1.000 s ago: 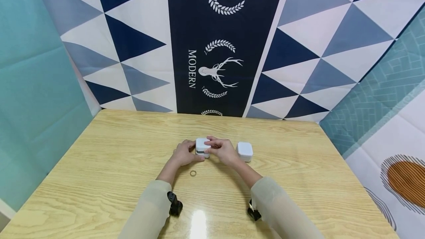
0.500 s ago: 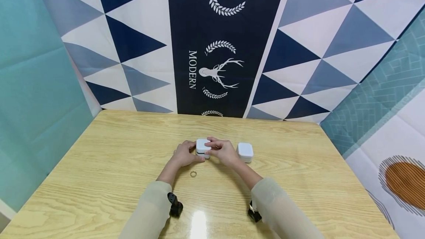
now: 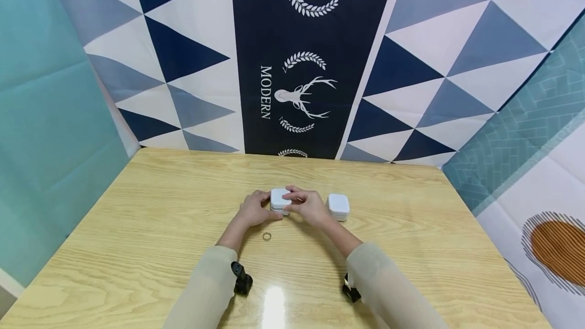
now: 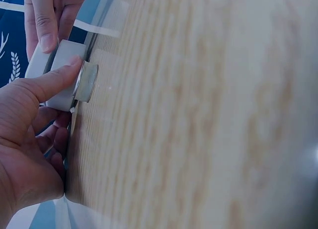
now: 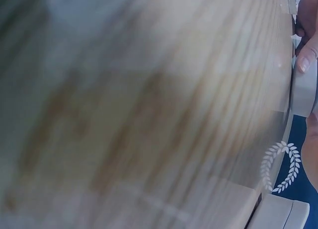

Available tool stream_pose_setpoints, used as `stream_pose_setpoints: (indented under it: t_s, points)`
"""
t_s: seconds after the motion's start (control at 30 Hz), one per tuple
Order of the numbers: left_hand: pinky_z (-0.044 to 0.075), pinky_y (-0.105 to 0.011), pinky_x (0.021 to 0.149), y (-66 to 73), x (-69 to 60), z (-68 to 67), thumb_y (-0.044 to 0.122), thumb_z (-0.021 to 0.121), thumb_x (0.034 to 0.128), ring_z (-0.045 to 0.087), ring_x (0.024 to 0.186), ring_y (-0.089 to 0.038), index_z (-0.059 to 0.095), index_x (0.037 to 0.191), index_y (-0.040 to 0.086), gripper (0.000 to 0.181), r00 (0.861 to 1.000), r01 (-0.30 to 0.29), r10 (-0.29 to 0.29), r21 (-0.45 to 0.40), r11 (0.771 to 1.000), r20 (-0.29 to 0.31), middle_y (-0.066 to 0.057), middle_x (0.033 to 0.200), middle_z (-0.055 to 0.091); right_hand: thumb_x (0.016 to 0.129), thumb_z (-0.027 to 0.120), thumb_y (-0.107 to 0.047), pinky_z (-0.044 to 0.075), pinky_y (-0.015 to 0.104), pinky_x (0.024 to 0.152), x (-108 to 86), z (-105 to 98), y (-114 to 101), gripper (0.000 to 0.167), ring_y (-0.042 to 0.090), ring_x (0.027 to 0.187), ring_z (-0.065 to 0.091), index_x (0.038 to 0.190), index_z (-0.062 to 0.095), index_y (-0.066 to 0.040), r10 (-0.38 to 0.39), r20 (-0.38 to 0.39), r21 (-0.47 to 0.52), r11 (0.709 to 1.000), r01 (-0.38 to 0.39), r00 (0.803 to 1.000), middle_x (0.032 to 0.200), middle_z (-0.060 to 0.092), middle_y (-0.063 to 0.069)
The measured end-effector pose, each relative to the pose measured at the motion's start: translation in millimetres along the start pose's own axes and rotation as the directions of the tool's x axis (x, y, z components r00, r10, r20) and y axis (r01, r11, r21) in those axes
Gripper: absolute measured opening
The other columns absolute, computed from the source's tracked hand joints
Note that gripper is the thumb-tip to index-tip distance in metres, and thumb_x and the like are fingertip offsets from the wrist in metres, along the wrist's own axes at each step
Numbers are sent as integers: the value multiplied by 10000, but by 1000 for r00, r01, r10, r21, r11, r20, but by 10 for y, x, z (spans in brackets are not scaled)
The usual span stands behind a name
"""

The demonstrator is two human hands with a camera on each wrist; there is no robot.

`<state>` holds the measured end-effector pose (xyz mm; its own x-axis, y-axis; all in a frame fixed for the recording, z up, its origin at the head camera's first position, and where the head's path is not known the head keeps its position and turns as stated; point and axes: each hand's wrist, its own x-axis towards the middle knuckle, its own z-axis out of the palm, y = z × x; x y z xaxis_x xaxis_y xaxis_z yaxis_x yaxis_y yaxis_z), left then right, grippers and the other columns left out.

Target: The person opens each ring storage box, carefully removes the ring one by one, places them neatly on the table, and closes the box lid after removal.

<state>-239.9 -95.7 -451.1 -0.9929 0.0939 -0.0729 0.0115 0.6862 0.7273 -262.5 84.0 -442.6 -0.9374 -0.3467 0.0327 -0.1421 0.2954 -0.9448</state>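
A small white box (image 3: 280, 200) with rounded corners stands on the table, its upper part over its lower part with a thin dark line between them. Thumb and fingers of my left hand (image 3: 253, 210) grip the lower part from the left. From the right, my right hand (image 3: 313, 209) pinches the upper part. The left wrist view shows the left thumb lying across the lower part (image 4: 63, 94), and the right fingertips on the upper part (image 4: 39, 63). A gold-coloured ring (image 3: 267, 236) lies on the table in front of the box.
A second white box (image 3: 338, 206), closed, stands to the right of the right hand, and its corner (image 5: 278, 211) shows low in the right wrist view. Behind the wooden table (image 3: 183, 182) hangs a patterned cloth (image 3: 315, 29). Black devices sit at both wrists.
The dark gap between the box's upper and lower parts has narrowed as the right hand lowered the upper part slightly. The left hand keeps its grip, and the ring lies where it was.
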Motion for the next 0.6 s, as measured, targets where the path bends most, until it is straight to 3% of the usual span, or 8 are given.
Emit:
stream_pose_setpoints:
  t_s: [0.23,0.6]
  points:
    - [336,-506,976,15,1,-8,382,795,718,453,1213,-324,507,1346,65,760,1000,2,-2,4,1000,1,-114,1283,537,776,717,11,448,280,965,-39,-10,-78,272,282,1256,498,1042,687,52,10,12,-7,1000,-10,1000,1369,513,154]
    - [330,-505,986,14,1,0,381,797,714,445,1219,-336,512,1343,72,757,1000,4,-4,9,1000,0,-116,1288,534,762,720,32,427,258,976,-17,-11,1,274,263,1296,459,1034,689,50,0,10,16,1000,0,1000,1377,508,144]
